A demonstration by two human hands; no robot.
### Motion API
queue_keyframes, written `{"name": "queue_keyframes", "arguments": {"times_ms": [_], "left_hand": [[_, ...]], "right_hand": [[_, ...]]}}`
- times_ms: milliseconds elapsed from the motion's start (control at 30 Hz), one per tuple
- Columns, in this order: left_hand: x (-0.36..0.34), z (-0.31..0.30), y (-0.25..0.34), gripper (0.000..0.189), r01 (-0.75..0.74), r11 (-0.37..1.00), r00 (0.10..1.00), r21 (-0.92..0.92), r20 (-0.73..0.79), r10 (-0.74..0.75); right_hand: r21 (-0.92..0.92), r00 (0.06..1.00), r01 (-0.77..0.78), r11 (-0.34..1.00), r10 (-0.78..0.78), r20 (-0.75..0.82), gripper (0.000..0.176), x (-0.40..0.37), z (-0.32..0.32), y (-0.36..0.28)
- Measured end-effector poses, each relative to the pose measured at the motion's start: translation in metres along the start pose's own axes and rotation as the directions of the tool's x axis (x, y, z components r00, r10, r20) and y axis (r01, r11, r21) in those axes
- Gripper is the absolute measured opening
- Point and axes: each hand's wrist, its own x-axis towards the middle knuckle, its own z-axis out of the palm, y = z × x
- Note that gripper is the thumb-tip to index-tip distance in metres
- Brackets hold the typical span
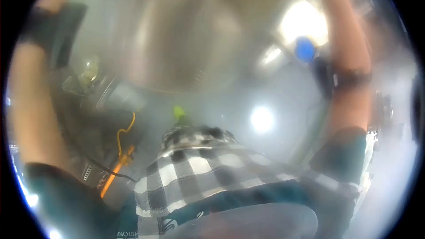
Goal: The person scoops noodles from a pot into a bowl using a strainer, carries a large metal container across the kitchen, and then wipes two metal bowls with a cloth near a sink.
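Note:
Both my arms reach upward along the sides of the head view, and both hands are cut off beyond the top edge. My left forearm [33, 102] wears a dark band [57, 31]. Another dark band [349, 82] sits on my right arm [347, 40]. Between the arms hangs a large, rounded, shiny metal object [186, 35], blurred and close to the camera. Whether my hands touch it is hidden. Below are my black-and-white checked apron [203, 168] and teal shirt [265, 192].
An orange cord [118, 139] hangs by an orange bar [116, 175] at the lower left. A clear rounded item [88, 71] is at the left. A round blue thing [305, 49] shows near a bright light [304, 20]. A green shape [179, 113] lies below the metal object. Haze blurs much.

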Motion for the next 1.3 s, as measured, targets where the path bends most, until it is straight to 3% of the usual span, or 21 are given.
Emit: {"name": "queue_keyframes", "arguments": {"times_ms": [100, 133, 167, 233, 267, 300, 333, 367, 400, 633, 767, 800, 833, 900, 967, 1033, 1067, 1133, 1167, 1233, 1300], "left_hand": [[0.034, 0.008, 0.034, 0.010, -0.050, 0.999, 0.998, -0.012, 0.039, 0.050], [0.040, 0.011, 0.039, 0.010, -0.071, 0.997, 0.996, -0.014, 0.051, 0.072], [0.017, 0.033, 0.010, 0.010, -0.111, 0.993, 0.993, -0.046, 0.025, 0.112], [0.042, 0.077, -0.001, 0.009, -0.175, 0.979, 0.983, -0.105, 0.033, 0.179], [0.055, 0.085, 0.017, 0.009, -0.203, 0.969, 0.977, -0.143, 0.028, 0.209], [0.055, 0.097, 0.035, 0.009, -0.238, 0.957, 0.970, -0.169, 0.018, 0.244], [0.052, 0.105, 0.046, 0.009, -0.248, 0.951, 0.967, -0.182, 0.005, 0.253], [0.042, 0.112, 0.056, 0.009, -0.249, 0.950, 0.968, -0.186, -0.011, 0.252], [0.039, 0.114, 0.070, 0.009, -0.251, 0.950, 0.968, -0.187, -0.042, 0.248], [0.013, 0.171, 0.033, 0.008, -0.154, 0.972, 0.987, -0.177, 0.025, 0.161], [-0.166, 0.148, -0.115, 0.008, -0.134, 0.982, 0.991, -0.135, -0.002, 0.135], [-0.196, 0.142, -0.137, 0.008, -0.055, 0.993, 0.998, -0.106, 0.011, 0.057], [-0.231, 0.129, -0.160, 0.016, 0.364, 0.931, 0.909, -0.025, 0.229, -0.349], [-0.121, 0.220, -0.133, 0.019, 0.438, 0.855, 0.747, 0.278, 0.418, -0.518], [-0.119, 0.188, -0.134, 0.023, 0.366, 0.740, 0.580, 0.564, 0.484, -0.655], [-0.171, 0.115, -0.147, 0.028, -0.055, 0.715, 0.441, 0.697, 0.659, -0.609], [-0.211, 0.106, -0.173, 0.028, -0.046, 0.720, 0.450, 0.692, 0.658, -0.604], [-0.263, 0.127, -0.233, 0.026, 0.486, 0.618, 0.510, 0.618, 0.374, -0.775], [-0.269, 0.132, -0.242, 0.022, 0.574, 0.590, 0.515, 0.568, 0.310, -0.799], [-0.282, 0.152, -0.250, 0.016, 0.436, 0.648, 0.550, 0.624, 0.385, -0.741], [-0.287, 0.186, -0.254, 0.012, 0.087, 0.760, 0.610, 0.644, 0.569, -0.552]], "right_hand": [[-0.184, 0.967, 0.202, 0.962, -0.226, -0.119, 0.038, -0.029, -0.024, 0.058], [-0.219, 0.982, -0.148, 0.964, 0.169, 0.082, 0.036, -0.034, -0.050, 0.036], [-0.343, 0.821, -0.438, 0.831, 0.525, 0.224, 0.035, -0.053, -0.024, -0.038], [-0.175, 0.673, -0.424, 0.888, 0.439, 0.595, 0.029, -0.058, 0.008, 0.014], [-0.514, 0.846, -0.288, 0.808, 0.466, 0.259, 0.035, -0.081, 0.034, 0.021], [-0.397, 0.909, -0.249, 0.884, 0.354, 0.220, 0.031, -0.103, 0.026, 0.030], [-0.419, 0.822, -0.390, 0.820, 0.515, 0.243, 0.030, -0.123, 0.026, 0.027], [-0.241, 0.910, -0.366, 0.899, 0.399, 0.109, 0.030, -0.152, 0.030, 0.014], [-0.352, 0.932, -0.239, 0.905, 0.315, 0.177, 0.033, -0.166, 0.020, 0.018], [-0.399, 0.694, -0.366, 0.841, 0.532, 0.485, 0.044, -0.199, 0.094, 0.031], [-0.458, 0.487, -0.415, 0.786, 0.617, 0.618, 0.046, -0.250, 0.111, -0.070], [-0.523, 0.467, -0.372, 0.767, 0.642, 0.608, 0.047, -0.264, 0.098, -0.080], [-0.473, 0.573, -0.320, 0.821, 0.566, 0.593, 0.049, -0.287, 0.087, -0.087], [-0.453, 0.507, -0.370, 0.811, 0.584, 0.633, 0.051, -0.356, 0.105, 0.143], [-0.599, 0.187, -0.433, 0.674, 0.717, 0.671, 0.046, -0.381, 0.097, 0.201], [-0.592, 0.223, -0.433, 0.680, 0.717, 0.661, 0.047, -0.386, 0.081, 0.133], [-0.593, 0.241, -0.440, 0.674, 0.725, 0.645, 0.047, -0.386, 0.073, 0.094], [-0.586, 0.238, -0.460, 0.668, 0.728, 0.643, 0.047, -0.403, 0.067, 0.066], [-0.567, 0.233, -0.489, 0.663, 0.726, 0.647, 0.046, -0.407, 0.061, 0.059], [-0.579, 0.280, -0.516, 0.631, 0.763, 0.582, 0.043, -0.408, 0.057, 0.038], [-0.398, 0.452, -0.626, 0.670, 0.728, 0.515, 0.042, -0.478, 0.069, 0.060]]}}
